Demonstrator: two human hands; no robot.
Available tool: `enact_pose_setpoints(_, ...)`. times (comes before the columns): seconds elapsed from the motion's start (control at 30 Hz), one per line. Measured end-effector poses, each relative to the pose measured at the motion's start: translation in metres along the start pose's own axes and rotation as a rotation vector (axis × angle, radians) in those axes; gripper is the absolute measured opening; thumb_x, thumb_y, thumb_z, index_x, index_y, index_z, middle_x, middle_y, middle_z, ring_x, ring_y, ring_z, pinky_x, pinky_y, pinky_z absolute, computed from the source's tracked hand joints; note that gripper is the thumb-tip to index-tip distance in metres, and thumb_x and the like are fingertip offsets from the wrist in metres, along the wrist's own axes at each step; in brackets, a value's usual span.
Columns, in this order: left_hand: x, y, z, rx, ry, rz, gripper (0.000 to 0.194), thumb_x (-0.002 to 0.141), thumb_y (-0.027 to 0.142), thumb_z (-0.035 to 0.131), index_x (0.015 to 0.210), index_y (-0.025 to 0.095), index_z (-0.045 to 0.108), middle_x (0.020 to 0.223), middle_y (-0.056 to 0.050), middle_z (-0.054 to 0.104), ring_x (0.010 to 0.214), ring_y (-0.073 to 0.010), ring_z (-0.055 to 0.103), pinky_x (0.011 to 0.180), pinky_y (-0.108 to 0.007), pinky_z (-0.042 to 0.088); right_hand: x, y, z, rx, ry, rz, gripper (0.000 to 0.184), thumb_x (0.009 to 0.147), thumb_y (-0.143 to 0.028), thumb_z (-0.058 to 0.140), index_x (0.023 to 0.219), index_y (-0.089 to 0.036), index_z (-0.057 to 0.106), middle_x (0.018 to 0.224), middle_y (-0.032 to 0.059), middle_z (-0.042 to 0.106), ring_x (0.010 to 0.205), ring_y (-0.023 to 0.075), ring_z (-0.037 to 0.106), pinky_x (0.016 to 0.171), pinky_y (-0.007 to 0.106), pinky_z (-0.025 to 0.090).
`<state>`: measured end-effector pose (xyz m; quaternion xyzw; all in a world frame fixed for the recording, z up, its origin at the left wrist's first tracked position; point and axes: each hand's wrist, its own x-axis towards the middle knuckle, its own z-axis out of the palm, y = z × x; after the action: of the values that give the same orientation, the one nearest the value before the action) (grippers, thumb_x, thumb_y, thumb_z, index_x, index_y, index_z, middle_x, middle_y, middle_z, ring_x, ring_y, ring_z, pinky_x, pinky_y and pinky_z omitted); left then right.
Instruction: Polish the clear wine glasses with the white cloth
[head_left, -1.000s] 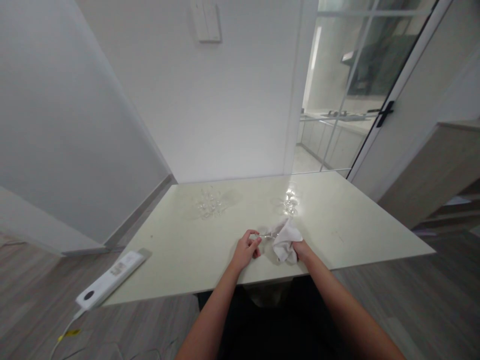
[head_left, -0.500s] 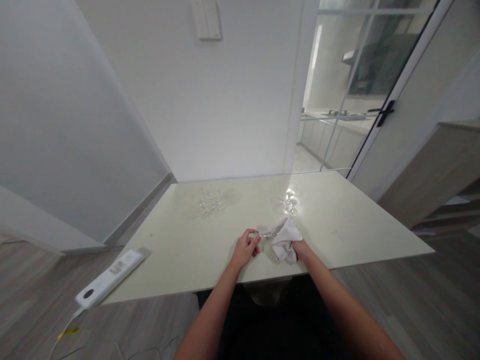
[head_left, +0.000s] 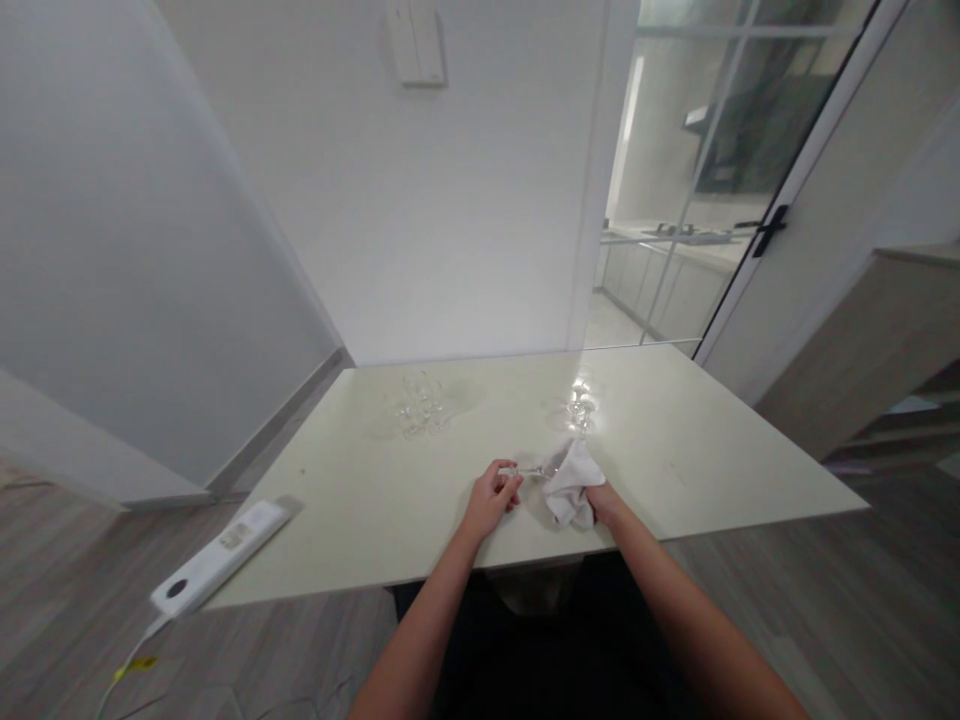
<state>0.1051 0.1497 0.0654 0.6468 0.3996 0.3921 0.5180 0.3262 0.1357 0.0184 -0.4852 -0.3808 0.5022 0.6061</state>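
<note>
Head view: a stemmed glass lies sideways between a person's two hands, its bowl partly covered by a pale cloth, near the front edge of a cream tabletop

At the foot end, the left hand grips the glass between thumb and fingers, while the right hand grasps the cloth at the bowl end, its fingers largely hidden by the fabric; farther back stand two groups of clear glassware, the left cluster and the right cluster, the latter under a bright glare; a white power strip sits at the table's left edge
</note>
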Motion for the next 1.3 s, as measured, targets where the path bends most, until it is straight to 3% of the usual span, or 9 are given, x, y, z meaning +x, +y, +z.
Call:
enact_pose_setpoints(0.13, 0.000, -0.002, 0.000, 0.001, -0.001, -0.014, 0.040, 0.081, 0.052, 0.055, 0.099, 0.017, 0.052, 0.052, 0.006, 0.053, 0.042, -0.0094, 0.048, 0.044, -0.020, 0.038, -0.003, -0.008, 0.003, 0.032, 0.033, 0.023, 0.042, 0.060, -0.054, 0.070, 0.084, -0.020, 0.067, 0.088, 0.0074, 0.074, 0.084, 0.0243, 0.065, 0.082, 0.039, 0.051)
enact_pose_setpoints(0.33, -0.001, 0.002, -0.001, -0.031, -0.033, 0.064, 0.053, 0.083, 0.047, 0.056, 0.126, 0.019, 0.043, 0.065, 0.004, 0.058, 0.048, -0.0087, 0.051, 0.048, -0.019, 0.040, 0.002, -0.003, -0.001, -0.049, 0.036, -0.029, 0.042, 0.065, -0.059, 0.064, 0.081, -0.021, 0.067, 0.082, 0.0062, 0.073, 0.085, 0.0246, 0.065, 0.086, 0.042, 0.049)
enact_pose_setpoints(0.47, 0.000, -0.004, -0.002, -0.005, -0.029, 0.014, 0.042, 0.085, 0.051, 0.051, 0.111, 0.018, 0.049, 0.055, 0.004, 0.058, 0.043, -0.0096, 0.049, 0.045, -0.020, 0.038, 0.003, -0.001, -0.003, 0.002, -0.004, 0.000, 0.041, 0.065, -0.054, 0.069, 0.088, -0.020, 0.066, 0.088, 0.0052, 0.073, 0.085, 0.0227, 0.065, 0.087, 0.040, 0.049)
enact_pose_setpoints(0.67, 0.004, -0.014, -0.001, 0.028, -0.007, -0.022, 0.034, 0.085, 0.054, 0.049, 0.084, 0.020, 0.047, 0.046, 0.006, 0.056, 0.038, -0.0104, 0.047, 0.043, -0.020, 0.036, -0.001, -0.009, 0.000, 0.012, -0.112, -0.071, 0.045, 0.068, -0.043, 0.073, 0.106, -0.021, 0.063, 0.106, 0.0043, 0.070, 0.092, 0.0200, 0.064, 0.093, 0.037, 0.048)
enact_pose_setpoints(1.1, 0.003, -0.011, 0.000, 0.019, -0.012, -0.017, 0.034, 0.086, 0.054, 0.048, 0.084, 0.020, 0.047, 0.049, 0.005, 0.058, 0.042, -0.0118, 0.050, 0.046, -0.021, 0.039, 0.002, -0.004, -0.003, -0.021, -0.103, -0.111, 0.041, 0.069, -0.043, 0.071, 0.102, -0.020, 0.064, 0.103, 0.0047, 0.071, 0.092, 0.0209, 0.065, 0.091, 0.037, 0.049)
enact_pose_setpoints(1.3, 0.003, -0.012, -0.001, 0.016, -0.021, -0.011, 0.034, 0.086, 0.054, 0.048, 0.083, 0.021, 0.047, 0.049, 0.005, 0.058, 0.042, -0.0119, 0.051, 0.046, -0.021, 0.039, 0.001, -0.003, -0.002, 0.049, 0.035, -0.013, 0.040, 0.060, -0.046, 0.075, 0.091, -0.021, 0.068, 0.094, 0.0047, 0.073, 0.086, 0.0226, 0.065, 0.085, 0.038, 0.051)
